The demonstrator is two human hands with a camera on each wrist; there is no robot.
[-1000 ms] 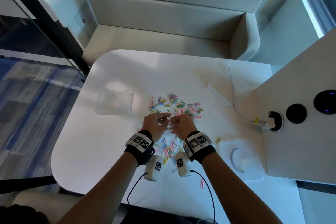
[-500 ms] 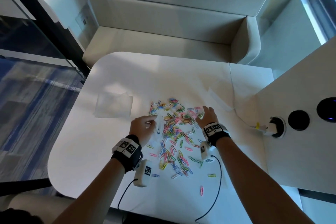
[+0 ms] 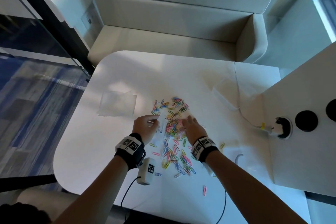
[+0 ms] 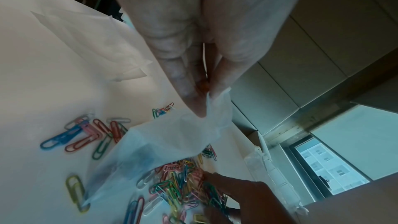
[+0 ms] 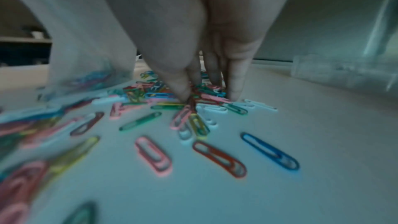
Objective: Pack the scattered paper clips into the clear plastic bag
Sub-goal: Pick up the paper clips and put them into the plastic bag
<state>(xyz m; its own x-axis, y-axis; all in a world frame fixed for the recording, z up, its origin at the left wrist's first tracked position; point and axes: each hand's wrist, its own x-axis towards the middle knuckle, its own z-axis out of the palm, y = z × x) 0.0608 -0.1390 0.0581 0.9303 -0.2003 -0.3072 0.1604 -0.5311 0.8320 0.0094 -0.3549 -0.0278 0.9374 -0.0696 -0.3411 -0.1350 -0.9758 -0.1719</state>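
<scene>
The left hand [image 3: 145, 125] is raised just above the worktop [image 3: 94, 142], its fingers [image 4: 187, 77] and thumb pinched together on the top edge of the clear plastic bag [image 4: 163, 144]. The bag hangs from that pinch with its lower end down among the clips, and a few coloured clips show through its film. The right hand [image 3: 193, 129] reaches forward, palm down, with its fingers [image 5: 234, 81] nearly straight and their tips pressed into the thick middle of the paper clips [image 3: 174, 132]; whether they have a clip gripped cannot be told from the blur.

There is one bag in the hand. The paper clips are too many to count: dozens in pink, blue, green, yellow, red and white, spread in a band from beyond the hands back toward the wrists, with one pink clip [image 3: 204, 190] lying well apart near the front edge. A second flat clear bag [image 3: 117, 103] lies to the left of the pile.

The worktop is white with rounded corners. A white cable [image 3: 238, 96] runs across it to a socket [image 3: 282, 127] in a white side panel at the right. A pale upholstered bench [image 3: 172, 38] stands behind, and a glass partition is at the left.
</scene>
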